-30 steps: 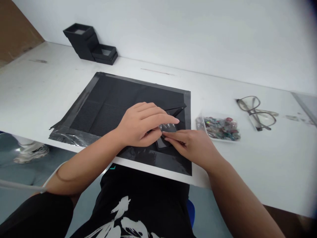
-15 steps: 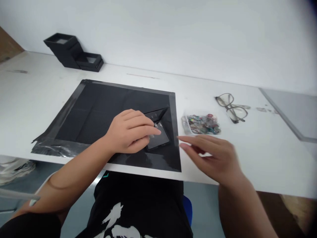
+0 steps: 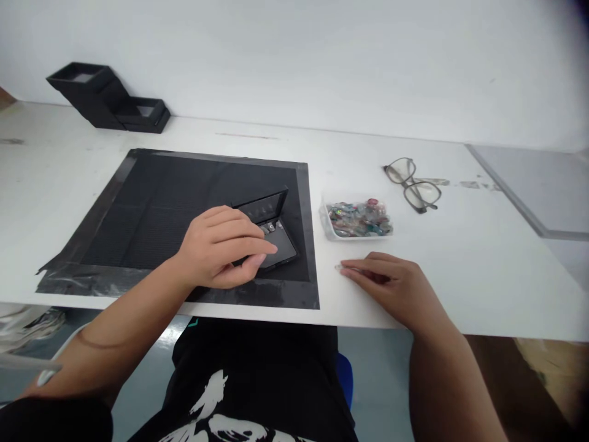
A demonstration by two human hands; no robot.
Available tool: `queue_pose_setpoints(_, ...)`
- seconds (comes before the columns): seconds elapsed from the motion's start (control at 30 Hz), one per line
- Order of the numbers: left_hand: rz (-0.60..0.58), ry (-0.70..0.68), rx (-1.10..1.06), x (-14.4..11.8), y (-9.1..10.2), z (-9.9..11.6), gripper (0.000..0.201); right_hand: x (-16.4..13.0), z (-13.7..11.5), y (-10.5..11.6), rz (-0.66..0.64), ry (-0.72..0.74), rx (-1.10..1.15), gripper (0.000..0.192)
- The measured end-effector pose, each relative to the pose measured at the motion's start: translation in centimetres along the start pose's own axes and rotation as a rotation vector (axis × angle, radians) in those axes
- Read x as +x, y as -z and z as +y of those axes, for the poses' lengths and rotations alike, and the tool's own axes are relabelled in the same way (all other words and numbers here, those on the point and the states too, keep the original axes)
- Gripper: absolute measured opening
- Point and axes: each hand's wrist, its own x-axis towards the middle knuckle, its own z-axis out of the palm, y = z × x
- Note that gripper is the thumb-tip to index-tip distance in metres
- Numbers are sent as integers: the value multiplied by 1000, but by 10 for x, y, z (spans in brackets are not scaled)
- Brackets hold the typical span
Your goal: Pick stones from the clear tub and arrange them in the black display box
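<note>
Holding: left hand [image 3: 216, 245] fingers clamped on open black case [image 3: 271, 230] on mat [image 3: 156, 202]
Right hand [image 3: 391, 285]: fingers together, flat on desk [image 3: 460, 258]
Gem tray [image 3: 356, 218]: just ahead of right fingertips, nearer right hand

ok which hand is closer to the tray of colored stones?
Right. The right hand rests on the table just in front of the tray of colored stones; the left hand sits farther left on the small black case.
</note>
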Motion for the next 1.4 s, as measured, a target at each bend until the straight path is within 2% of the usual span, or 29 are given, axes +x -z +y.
queue_pose_setpoints(0.17,7,25,-5,-2,0,-1,13,4,-8,-1,-52,42,-9,26)
queue_pose_setpoints(0.3,14,30,6,-2,0,-1,14,10,-12,-6,-49,68,-55,31)
queue_pose_setpoints(0.53,29,30,15,-2,2,-1,12,18,-3,-8,-15,32,157,22)
queue_pose_setpoints(0.63,32,21,3,-2,3,-1,13,17,2,-5,-14,20,127,24)
queue_pose_setpoints(0.73,33,22,2,-2,4,0,13,16,2,0,-77,3,48,25)
queue_pose_setpoints(0.83,41,23,7,-1,5,1,14,13,-12,5,-111,65,29,23)
queue_pose_setpoints(0.93,55,27,10,-1,5,1,14,10,-41,6,17,223,68,20)
queue_pose_setpoints(1.0,44,36,13,-1,5,1,14,10,-63,2,0,320,95,16)
queue_pose_setpoints(1.1,55,64,38,-2,5,0,13,21,-86,-9,4,374,76,13)
queue_pose_setpoints(1.2,106,115,59,-2,5,-1,13,41,-95,-17,-9,399,-15,15)
queue_pose_setpoints(1.33,126,143,52,-2,7,-2,7,65,-97,-20,-130,422,-165,17)
queue_pose_setpoints(1.4,120,129,35,-1,8,-1,6,70,-97,-19,-163,442,-163,21)
